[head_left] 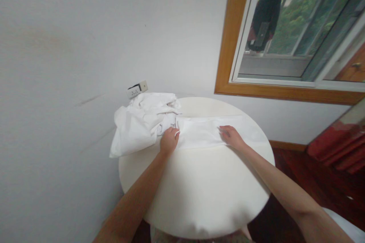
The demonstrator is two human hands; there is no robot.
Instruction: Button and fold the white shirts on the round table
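Note:
A length of white cloth [199,131] stretches flat across the round table, with light creases between my two hands. Its left end meets a bunched heap of white fabric [139,121], which hangs over the table's left edge; I cannot tell what kind of item it is. At the join, my left hand [169,140] is closed, pinching the cloth between thumb and fingers. Farther right, my right hand [232,137] rests on the strip with its fingertips drawn together on the fabric. The undersides of both hands are hidden.
The round cream table [199,190] stands against a white wall. Just behind the heap is a wall socket [134,91]. A wood-framed window [225,53] is at the upper right, and red fabric [339,148] hangs near the dark floor at the right.

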